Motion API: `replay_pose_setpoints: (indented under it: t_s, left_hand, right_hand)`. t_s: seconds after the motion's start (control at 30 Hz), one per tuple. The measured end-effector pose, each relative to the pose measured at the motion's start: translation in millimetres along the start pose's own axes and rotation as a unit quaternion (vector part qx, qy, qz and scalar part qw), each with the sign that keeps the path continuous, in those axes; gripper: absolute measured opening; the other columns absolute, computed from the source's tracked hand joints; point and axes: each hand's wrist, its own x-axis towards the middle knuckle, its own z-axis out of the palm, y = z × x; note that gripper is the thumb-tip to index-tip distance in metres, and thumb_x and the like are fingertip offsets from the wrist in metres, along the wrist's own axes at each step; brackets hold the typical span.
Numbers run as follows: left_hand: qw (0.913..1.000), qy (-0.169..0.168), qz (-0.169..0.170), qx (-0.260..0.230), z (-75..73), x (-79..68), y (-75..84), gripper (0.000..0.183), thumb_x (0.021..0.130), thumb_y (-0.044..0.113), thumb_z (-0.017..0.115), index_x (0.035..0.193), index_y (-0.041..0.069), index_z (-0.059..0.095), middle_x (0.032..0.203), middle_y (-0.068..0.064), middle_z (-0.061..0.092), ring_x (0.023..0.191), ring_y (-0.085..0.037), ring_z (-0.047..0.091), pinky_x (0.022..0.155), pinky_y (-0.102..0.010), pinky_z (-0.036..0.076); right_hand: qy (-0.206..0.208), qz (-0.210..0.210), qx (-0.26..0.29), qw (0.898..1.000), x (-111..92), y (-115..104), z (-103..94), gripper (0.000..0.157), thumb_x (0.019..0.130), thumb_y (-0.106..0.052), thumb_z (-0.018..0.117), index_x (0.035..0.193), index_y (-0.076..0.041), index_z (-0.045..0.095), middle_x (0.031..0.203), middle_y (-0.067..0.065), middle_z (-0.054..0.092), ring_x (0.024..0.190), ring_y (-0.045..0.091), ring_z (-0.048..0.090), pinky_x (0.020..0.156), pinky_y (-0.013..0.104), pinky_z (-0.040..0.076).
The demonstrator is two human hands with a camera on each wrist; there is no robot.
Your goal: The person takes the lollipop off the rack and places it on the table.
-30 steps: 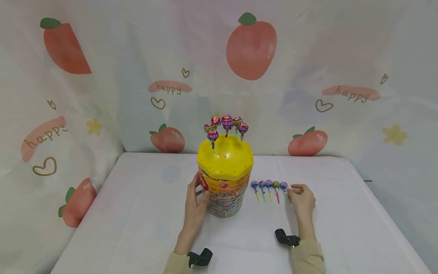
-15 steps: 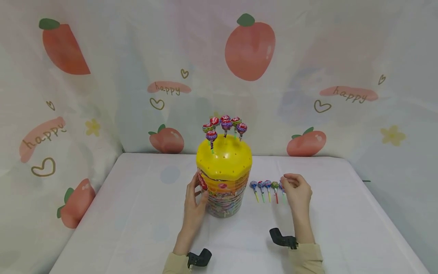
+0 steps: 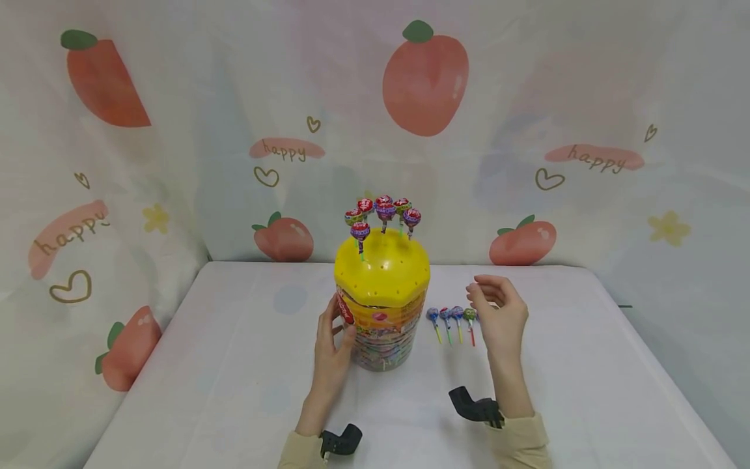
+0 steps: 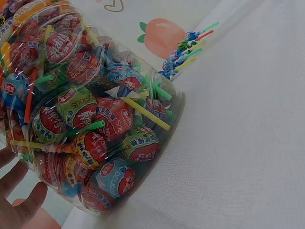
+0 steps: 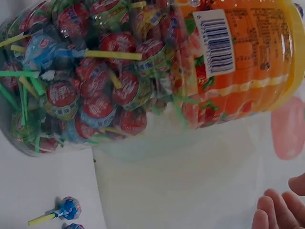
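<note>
White table [image 3: 246,391], fruit-printed cloth [image 3: 346,71] behind jar [image 3: 382,317]

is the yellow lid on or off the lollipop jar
On: in the head view, the yellow lid covers the top of the lollipop jar, and several lollipops stand in the lid.

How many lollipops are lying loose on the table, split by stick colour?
Yellow sticks: 2
Green sticks: 2
Red stick: 1
Total: 5 lollipops on the table; the left wrist view shows every stick.
</note>
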Motion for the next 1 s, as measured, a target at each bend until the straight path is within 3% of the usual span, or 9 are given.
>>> replay_pose_setpoints:
  t_s: [0.1,0.3,0.4,0.53,0.6,0.83,1.0]
  left_hand:
    - [1.0000,0.000,-0.001,0.000,0.3,0.5,-1.5,0.064,0.096,0.021,0.056,0.152,0.012,0.027,0.143,-0.015,0.043,0.130,-0.031,0.043,0.105,-0.057,0.040]
    - [0.9999,0.003,-0.010,0.002,7.1,5.3,-32.0,0.066,0.095,0.024,0.057,0.153,0.016,0.024,0.146,-0.012,0.041,0.132,-0.030,0.041,0.106,-0.056,0.040]
    - [1.0000,0.007,0.000,0.002,9.0,7.0,-43.0,0.067,0.095,0.024,0.058,0.153,0.022,0.024,0.146,-0.009,0.042,0.132,-0.026,0.041,0.105,-0.055,0.041]
    - [0.9998,0.010,0.018,0.006,8.4,7.2,-46.7,0.066,0.095,0.028,0.058,0.152,0.029,0.025,0.144,-0.003,0.044,0.130,-0.020,0.043,0.103,-0.052,0.043]
    - [0.9996,0.011,0.023,0.010,7.9,7.2,-46.6,0.065,0.095,0.032,0.057,0.151,0.031,0.025,0.144,-0.001,0.044,0.130,-0.018,0.043,0.102,-0.050,0.044]
    - [0.9994,0.010,0.026,0.018,8.0,7.8,-45.8,0.064,0.096,0.038,0.054,0.152,0.033,0.024,0.144,-0.002,0.044,0.130,-0.020,0.044,0.102,-0.050,0.044]
    - [0.9993,0.012,0.030,0.020,7.8,7.3,-46.5,0.064,0.096,0.037,0.055,0.152,0.031,0.025,0.142,-0.004,0.045,0.128,-0.020,0.044,0.101,-0.049,0.045]
  right_hand:
    - [-0.005,-0.018,0.006,1.000,0,-9,3.3,0.018,0.084,-0.005,0.071,0.102,-0.001,0.069,0.077,-0.011,0.068,0.066,-0.002,0.065,0.061,0.013,0.054]
    - [-0.015,-0.045,0.007,0.999,0,-27,9.0,0.018,0.085,-0.004,0.070,0.102,-0.001,0.069,0.082,0.001,0.070,0.069,-0.001,0.064,0.062,0.013,0.053]
    - [-0.021,-0.055,0.010,0.998,2,-36,12.2,0.017,0.085,-0.005,0.070,0.102,-0.001,0.068,0.083,-0.004,0.069,0.071,0.000,0.064,0.063,0.012,0.053]
    - [-0.032,-0.077,0.007,0.997,6,-48,17.4,0.018,0.086,-0.010,0.070,0.103,-0.002,0.068,0.082,-0.016,0.065,0.075,0.002,0.063,0.065,0.012,0.052]
    - [-0.037,-0.090,0.001,0.995,8,-54,20.5,0.019,0.087,-0.011,0.070,0.103,-0.003,0.068,0.084,-0.015,0.065,0.077,0.003,0.062,0.066,0.012,0.051]
    - [-0.063,-0.137,-0.007,0.989,13,-70,32.8,0.020,0.087,-0.010,0.069,0.106,-0.003,0.068,0.093,0.013,0.069,0.079,0.001,0.061,0.072,0.011,0.051]
    - [-0.089,-0.139,-0.009,0.986,16,-78,42.8,0.025,0.087,-0.011,0.070,0.110,-0.003,0.065,0.097,0.015,0.069,0.083,0.002,0.060,0.074,0.012,0.051]
